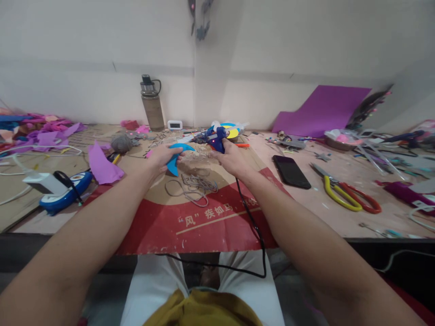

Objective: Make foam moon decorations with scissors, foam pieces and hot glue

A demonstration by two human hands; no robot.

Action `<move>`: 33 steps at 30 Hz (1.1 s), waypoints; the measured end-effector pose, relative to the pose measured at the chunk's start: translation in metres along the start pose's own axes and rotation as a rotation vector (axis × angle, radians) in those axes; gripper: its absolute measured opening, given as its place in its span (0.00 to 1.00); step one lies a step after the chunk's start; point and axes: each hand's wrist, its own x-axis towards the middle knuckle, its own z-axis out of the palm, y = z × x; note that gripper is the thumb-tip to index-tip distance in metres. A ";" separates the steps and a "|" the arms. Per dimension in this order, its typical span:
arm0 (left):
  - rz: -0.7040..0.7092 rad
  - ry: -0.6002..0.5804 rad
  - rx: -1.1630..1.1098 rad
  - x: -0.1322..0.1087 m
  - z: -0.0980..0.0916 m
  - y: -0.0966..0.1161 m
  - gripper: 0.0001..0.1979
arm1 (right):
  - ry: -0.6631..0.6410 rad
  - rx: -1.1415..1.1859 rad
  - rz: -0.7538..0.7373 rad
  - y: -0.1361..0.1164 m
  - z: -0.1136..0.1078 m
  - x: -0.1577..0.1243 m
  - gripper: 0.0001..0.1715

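Note:
Between the fingers of my left hand (163, 159) is a blue crescent-shaped cutout (174, 168), held above the cardboard. My right hand (231, 158) grips a dark blue glue gun (219, 136) with a small red light on its side. From the gun's handle a black cord (249, 213) runs down over the table edge. A loose tangle of grey cord (195, 184) lies on the cardboard, just below and between my hands. Behind the glue gun is a yellow and blue round piece (232, 131), partly hidden by it.
A red-printed cardboard sheet (200, 233) covers the table's middle. To the right lie a black phone (291, 172) and large scissors (350, 192). On the left are a blue power strip (66, 194) and purple felt (103, 165). A bottle (152, 106) stands at the wall.

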 end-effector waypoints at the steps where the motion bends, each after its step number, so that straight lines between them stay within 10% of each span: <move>1: 0.001 0.001 -0.005 0.000 0.000 0.000 0.08 | -0.002 0.008 -0.006 0.000 0.001 0.000 0.16; 25: -0.017 0.063 -0.031 0.005 0.001 -0.001 0.08 | -0.056 -0.045 -0.047 -0.002 0.006 -0.002 0.17; 33: -0.014 0.174 -0.092 -0.001 0.005 0.004 0.05 | -0.032 0.350 0.313 0.000 0.004 0.000 0.05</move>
